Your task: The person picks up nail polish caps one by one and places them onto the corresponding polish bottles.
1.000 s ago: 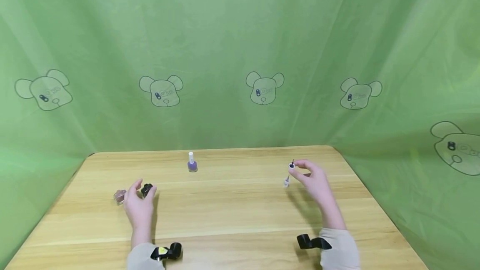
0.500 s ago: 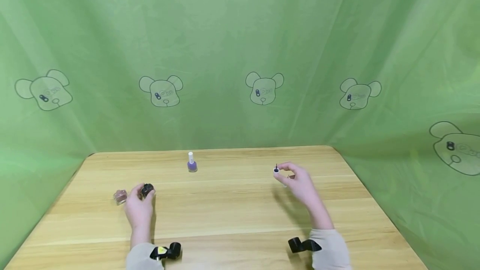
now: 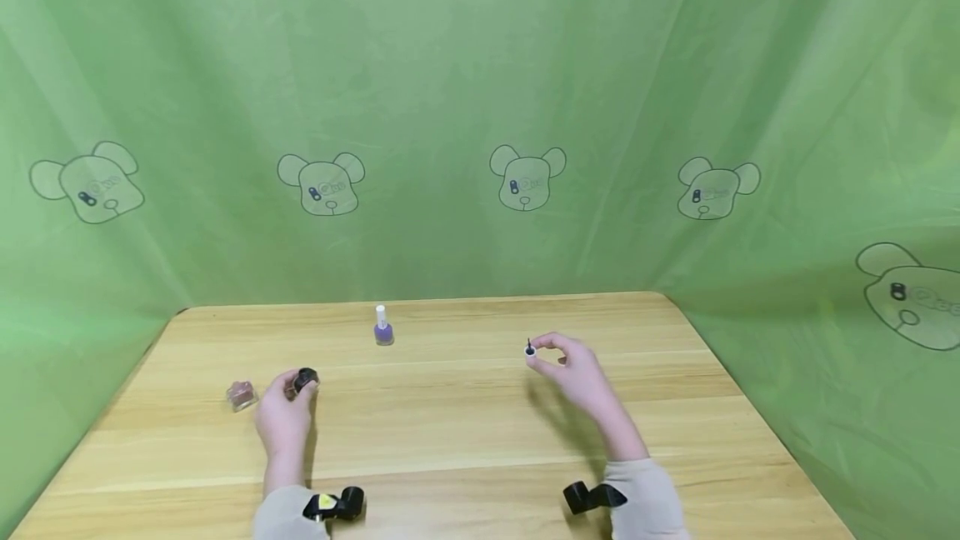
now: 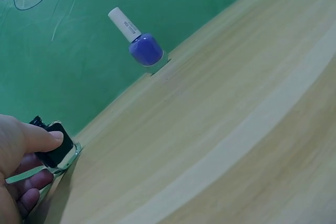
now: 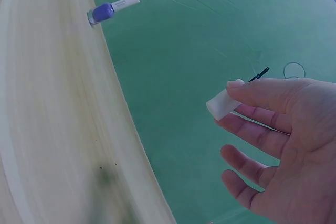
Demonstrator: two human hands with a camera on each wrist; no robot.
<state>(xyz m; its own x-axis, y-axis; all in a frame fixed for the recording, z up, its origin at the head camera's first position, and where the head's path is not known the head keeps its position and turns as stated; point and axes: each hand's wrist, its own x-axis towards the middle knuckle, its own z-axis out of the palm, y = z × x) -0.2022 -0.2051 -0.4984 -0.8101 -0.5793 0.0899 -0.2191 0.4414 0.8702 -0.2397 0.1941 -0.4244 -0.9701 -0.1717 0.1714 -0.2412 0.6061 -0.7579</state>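
Note:
In the head view, my left hand (image 3: 285,419) grips a small dark nail polish bottle (image 3: 305,379) at the left of the table. The left wrist view has thumb and fingers on the sides of this bottle (image 4: 55,148), its clear glass base low at the tabletop. My right hand (image 3: 577,377) pinches a white nail polish cap (image 5: 224,103) above the table's right half. From that cap a thin dark brush (image 5: 260,73) sticks out; it points up in the head view. Just left of my left hand is a pinkish nail polish bottle (image 3: 242,396).
A purple nail polish bottle (image 3: 384,333) with a white cap stands upright near the back of the wooden table (image 3: 450,407). Green curtain (image 3: 435,107) hangs behind and along both sides.
My right hand has moved left with the cap, now covering where another white cap showed earlier. My left hand's fingers have closed on the dark bottle, and it has shifted slightly right.

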